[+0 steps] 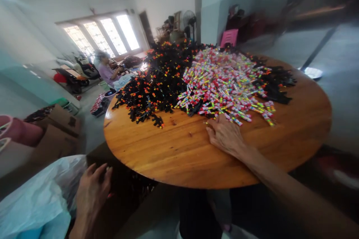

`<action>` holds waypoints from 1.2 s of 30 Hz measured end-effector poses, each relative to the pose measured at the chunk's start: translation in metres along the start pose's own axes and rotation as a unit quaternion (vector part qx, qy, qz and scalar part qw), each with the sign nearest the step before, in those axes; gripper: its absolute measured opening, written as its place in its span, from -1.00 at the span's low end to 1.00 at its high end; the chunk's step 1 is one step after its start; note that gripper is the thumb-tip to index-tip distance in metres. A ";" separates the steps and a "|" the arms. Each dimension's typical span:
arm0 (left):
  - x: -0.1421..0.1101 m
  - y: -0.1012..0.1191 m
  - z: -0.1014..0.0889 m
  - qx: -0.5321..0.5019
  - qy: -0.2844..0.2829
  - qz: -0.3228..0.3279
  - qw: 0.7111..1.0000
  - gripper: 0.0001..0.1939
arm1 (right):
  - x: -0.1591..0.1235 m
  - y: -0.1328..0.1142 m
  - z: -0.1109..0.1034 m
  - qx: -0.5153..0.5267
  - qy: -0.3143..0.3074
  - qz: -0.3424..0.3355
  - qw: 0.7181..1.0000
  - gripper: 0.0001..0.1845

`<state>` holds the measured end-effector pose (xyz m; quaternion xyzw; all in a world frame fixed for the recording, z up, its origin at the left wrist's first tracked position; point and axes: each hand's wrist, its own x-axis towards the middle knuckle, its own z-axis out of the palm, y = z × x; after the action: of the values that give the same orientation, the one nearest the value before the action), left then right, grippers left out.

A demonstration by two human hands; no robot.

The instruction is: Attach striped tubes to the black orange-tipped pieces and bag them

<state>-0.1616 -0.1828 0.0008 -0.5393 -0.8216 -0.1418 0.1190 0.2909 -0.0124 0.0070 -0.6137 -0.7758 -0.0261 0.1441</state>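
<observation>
Reaching over the near side of the round wooden table (174, 157), the right hand (226, 136) meets the front fringe of a heap of small coloured tubes (224, 82), which lies straight ahead of it, spreading from the table's middle toward its far side. That hand is plainly the nearer; the left hand (94, 190) hangs off the table's near left edge, beside a pale plastic bag (42, 194), well apart from the heap. The tubes point every which way, though several along the fringe slant with their near ends toward the table's near right edge. The right hand's fingers are bent down and drawn fairly close, and I cannot tell whether they pinch a tube; the left hand's are loosely bent and apart, with nothing seen in them. Black pieces with orange tips (165, 71) bank up on the table's left and far sides. Printed colours show on the tubes, but no brand, label or writing is legible.
</observation>
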 end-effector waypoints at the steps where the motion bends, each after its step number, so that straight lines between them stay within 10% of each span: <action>1: 0.007 0.018 0.001 -0.018 0.010 0.019 1.000 -0.57 | 0.000 0.000 0.001 0.007 0.010 0.004 1.000 -0.64; 7: 0.079 0.172 0.007 -0.032 -0.125 0.046 0.991 -0.45 | 0.000 0.007 0.007 0.038 0.019 0.003 0.999 -0.63; 11: 0.123 0.224 0.023 -0.012 -0.128 0.005 0.992 -0.34 | -0.005 0.013 0.007 0.054 0.012 -0.023 0.998 -0.78; 19: 0.119 0.214 0.030 -0.026 -0.198 0.226 0.954 -0.79 | -0.016 0.021 0.003 0.062 0.003 -0.019 0.998 -0.76; 23: 0.104 0.204 0.034 -0.090 -0.163 0.319 0.929 -0.65 | -0.013 0.024 0.008 0.040 -0.019 -0.101 0.994 -0.78; 31: 0.104 0.221 0.054 -0.121 -0.109 0.381 0.910 -0.71 | 0.009 0.015 0.023 0.081 -0.033 -0.156 0.984 -0.80; 36: 0.090 0.229 0.062 -0.189 -0.038 0.386 0.902 -0.77 | 0.019 0.006 0.008 0.284 -0.036 -0.118 0.951 -0.76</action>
<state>0.0111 0.0034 -0.0019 -0.8316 -0.5106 -0.2166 0.0286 0.2909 0.0088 0.0039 -0.4525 -0.8225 0.2004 0.2804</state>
